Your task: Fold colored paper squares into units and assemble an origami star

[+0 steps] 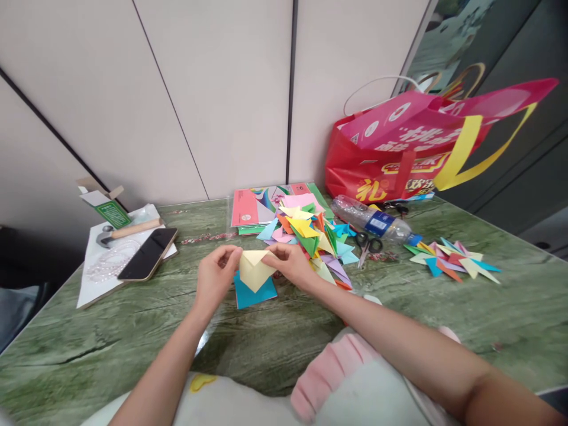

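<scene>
- With the fingers of my left hand [217,275] I am pinching the upper left corner of a cream paper [254,273], thumb and forefinger closing on it.
- With my right hand [290,266] I am gripping the opposite upper corner, so the sheet is hanging between both hands, its top folding over and its lower end tapering to a point.
- I am holding it above the middle of the bench [444,325], partly covering a blue square [254,299]; I cannot tell whether the two are touching.
- Just beyond my right fingers, a heap of folded coloured pieces [304,228] is spreading toward the back edge, partly hiding a paper pack [246,207].
- Scissors [368,244] are lying beside that heap, and a clear bottle [377,223] is resting behind them.
- A smaller cluster of folded pieces [452,259] is sitting toward the right edge.
- A red bag [390,154] is standing at the back right corner.
- Near the left edge, a phone [148,254] and a hammer [128,232] are lying on something flat and white.
</scene>
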Tool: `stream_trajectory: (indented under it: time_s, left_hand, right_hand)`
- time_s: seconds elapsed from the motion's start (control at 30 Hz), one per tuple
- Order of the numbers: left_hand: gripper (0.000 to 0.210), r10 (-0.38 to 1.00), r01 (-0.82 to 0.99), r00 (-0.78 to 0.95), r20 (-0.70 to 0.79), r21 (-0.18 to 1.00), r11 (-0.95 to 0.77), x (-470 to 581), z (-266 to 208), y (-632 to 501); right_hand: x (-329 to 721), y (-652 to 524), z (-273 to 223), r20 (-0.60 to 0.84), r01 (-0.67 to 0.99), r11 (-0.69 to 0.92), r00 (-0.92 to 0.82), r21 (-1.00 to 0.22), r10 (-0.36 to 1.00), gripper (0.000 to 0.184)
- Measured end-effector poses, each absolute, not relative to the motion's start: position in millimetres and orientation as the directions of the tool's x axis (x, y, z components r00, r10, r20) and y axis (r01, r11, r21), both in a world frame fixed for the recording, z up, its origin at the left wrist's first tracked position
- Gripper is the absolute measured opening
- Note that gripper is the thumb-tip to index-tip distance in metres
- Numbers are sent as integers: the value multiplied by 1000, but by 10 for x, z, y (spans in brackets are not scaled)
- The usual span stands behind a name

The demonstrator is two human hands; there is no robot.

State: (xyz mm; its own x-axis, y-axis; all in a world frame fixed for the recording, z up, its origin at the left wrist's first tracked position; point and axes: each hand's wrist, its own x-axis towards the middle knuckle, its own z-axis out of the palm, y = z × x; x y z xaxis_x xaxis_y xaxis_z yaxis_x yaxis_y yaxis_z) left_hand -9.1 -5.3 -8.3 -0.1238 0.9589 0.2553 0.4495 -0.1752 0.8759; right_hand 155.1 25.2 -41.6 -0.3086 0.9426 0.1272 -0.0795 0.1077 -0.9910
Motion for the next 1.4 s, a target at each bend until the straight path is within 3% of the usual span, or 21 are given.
stream_trajectory:
  time_s: [0.1,0.23,0.4,0.87,1.0,1.27,1.4]
  left_hand:
    - [29,963,431,-164,214,894,-125,-76,-13,-78]
    - [36,998,303,-40,49,952,-35,-30,0,-96]
    - [34,1000,152,11,-28,988,26,-30,-69,-92]
    - [19,1000,52,24,18,998,-19,-52,-94,-77]
    - [21,998,80,40,44,996,-47,-39,-84,-85]
    - [17,994,126,-62,95,988,-87,-5,-81,-89]
    - [16,985,229,-97,143,966,-118,-14,-85,-82]
  right_hand:
    - [1561,241,-380,226,-29,226,-264,-974,938,15]
    - [1566,203,-336,304,68,327,-234,-943,924,12]
    - [1572,178,-317,415,138,458,-256,-878,873,10]
    - [1585,171,-298,587,152,656,-331,-739,738,16]
    - [1592,184,-317,615,138,665,-283,-734,736,5]
    - [1587,183,-346,659,161,709,-274,-687,701,5]
    - [1589,187,-337,613,197,649,-217,-735,759,4]
